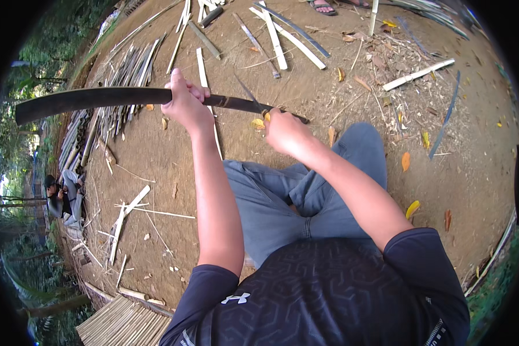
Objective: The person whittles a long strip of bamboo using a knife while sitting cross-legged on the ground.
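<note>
A long dark bamboo strip (92, 100) stretches across in front of me, from the far left to just past my right hand. My left hand (187, 106) is closed around its middle, thumb pointing away from me. In my right hand (288, 134) is a knife (248, 92), its thin blade angled away and to the left. The blade crosses the strip near its narrower right end; whether it cuts in cannot be made out. My fingers hide most of the knife's handle.
Pale split bamboo pieces (274, 40) lie on the dirt ahead. Stacked bamboo strips (121, 75) are at the far left, with a seated person (66, 196) beyond. A slatted bamboo mat (124, 323) lies lower left. Sandalled feet (323, 7) show at the top.
</note>
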Motion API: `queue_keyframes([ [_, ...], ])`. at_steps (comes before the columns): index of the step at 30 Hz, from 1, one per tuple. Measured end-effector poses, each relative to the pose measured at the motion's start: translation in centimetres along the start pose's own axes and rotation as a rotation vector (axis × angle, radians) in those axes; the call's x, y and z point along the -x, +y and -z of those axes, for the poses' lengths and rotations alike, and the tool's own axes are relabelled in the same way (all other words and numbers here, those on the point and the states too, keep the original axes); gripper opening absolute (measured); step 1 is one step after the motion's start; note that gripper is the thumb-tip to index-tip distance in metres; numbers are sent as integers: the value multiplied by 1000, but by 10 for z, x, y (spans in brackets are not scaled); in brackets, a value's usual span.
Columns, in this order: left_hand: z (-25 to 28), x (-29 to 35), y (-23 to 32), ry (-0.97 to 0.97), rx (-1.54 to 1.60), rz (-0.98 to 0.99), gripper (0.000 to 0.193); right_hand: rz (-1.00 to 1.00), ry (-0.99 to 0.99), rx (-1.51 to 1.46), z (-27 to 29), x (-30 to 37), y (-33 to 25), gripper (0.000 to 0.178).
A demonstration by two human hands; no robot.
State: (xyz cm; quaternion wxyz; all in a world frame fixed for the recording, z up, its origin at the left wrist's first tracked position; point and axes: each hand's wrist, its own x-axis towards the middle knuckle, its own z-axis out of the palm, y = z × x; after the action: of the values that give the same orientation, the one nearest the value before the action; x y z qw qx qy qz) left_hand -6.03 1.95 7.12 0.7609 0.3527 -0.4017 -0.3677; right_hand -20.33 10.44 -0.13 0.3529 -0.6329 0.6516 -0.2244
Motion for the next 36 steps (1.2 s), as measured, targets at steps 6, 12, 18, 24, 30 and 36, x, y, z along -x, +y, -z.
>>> queue_keyframes([
  [6, -11, 4, 3, -1, 2, 17, 37, -49, 36, -25, -6, 4, 10, 27],
  [12, -3, 5, 3, -46, 22, 10, 37, -34, -21, -14, 1, 18, -7, 26],
  [18, 3, -9, -3, -13, 39, 36, 35, -195, -89, 6, -26, -20, 54, 32],
  [24, 6, -16, -8, 67, 14, 39, 36, -115, 62, -40, -38, -23, 59, 30],
  [30, 51, -27, -9, 66, 5, 70, 31, 38, -12, 83, -48, -22, 14, 21],
  [36, 51, -23, -14, 138, 18, 83, 33, -114, 11, 42, -63, -40, 61, 23],
])
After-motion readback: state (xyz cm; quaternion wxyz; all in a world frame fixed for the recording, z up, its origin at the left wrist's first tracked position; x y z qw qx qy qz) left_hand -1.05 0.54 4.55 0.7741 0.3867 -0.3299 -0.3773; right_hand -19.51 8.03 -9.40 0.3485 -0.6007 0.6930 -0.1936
